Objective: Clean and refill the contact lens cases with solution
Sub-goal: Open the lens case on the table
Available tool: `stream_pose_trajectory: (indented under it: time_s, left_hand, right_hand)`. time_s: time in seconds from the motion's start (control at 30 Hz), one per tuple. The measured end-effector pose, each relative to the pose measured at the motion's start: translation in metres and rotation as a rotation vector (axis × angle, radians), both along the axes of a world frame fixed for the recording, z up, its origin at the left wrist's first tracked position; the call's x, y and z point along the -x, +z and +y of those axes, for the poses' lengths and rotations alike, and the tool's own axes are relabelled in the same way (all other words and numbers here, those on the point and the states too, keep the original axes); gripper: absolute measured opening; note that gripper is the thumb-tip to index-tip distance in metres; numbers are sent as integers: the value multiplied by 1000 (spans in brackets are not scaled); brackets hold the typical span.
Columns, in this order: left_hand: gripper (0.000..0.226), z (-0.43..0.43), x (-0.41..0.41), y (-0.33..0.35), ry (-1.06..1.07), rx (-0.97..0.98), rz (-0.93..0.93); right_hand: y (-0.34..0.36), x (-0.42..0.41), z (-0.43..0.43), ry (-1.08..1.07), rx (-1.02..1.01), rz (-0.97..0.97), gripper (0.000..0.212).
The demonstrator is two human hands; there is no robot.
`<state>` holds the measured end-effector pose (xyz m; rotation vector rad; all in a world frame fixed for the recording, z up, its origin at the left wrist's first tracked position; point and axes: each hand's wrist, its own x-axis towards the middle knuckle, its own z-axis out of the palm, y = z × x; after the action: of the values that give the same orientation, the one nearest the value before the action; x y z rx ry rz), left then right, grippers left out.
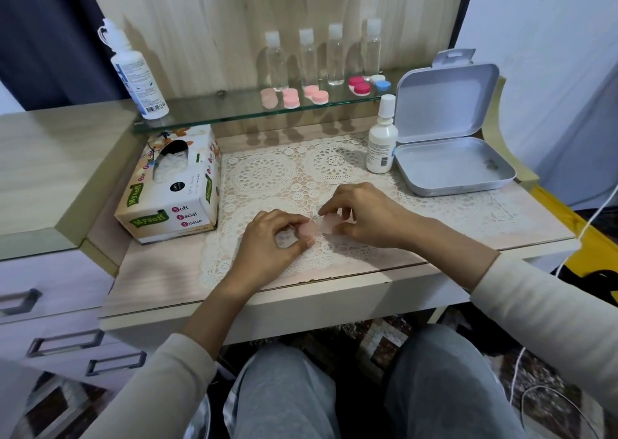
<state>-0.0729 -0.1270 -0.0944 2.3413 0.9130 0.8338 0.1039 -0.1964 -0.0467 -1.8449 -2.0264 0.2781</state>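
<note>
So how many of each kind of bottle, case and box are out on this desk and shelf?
Contact lens cases: 6
Clear bottles: 4
White solution bottles: 2
Tissue box: 1
Metal tin: 1
Total: 14

Soft even light, wide-angle edge bending

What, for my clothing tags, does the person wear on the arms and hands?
Both arms are in plain cream long sleeves. The left sleeve and right sleeve end partway up the forearms. The left hand and right hand are bare: no gloves, rings, watch or bracelet show.
</note>
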Motion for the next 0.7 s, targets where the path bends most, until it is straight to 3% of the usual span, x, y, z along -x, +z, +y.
stream_pose_trajectory:
  time_s: [0.47, 0.7]
  left_hand:
    - [29, -1, 1, 2, -2, 15, -24]
    - [29, -1, 0, 2, 0, 24, -21]
  right_hand:
    - [1, 7, 9, 0, 36, -135, 20]
    - [6, 3, 5, 99, 42, -27, 25]
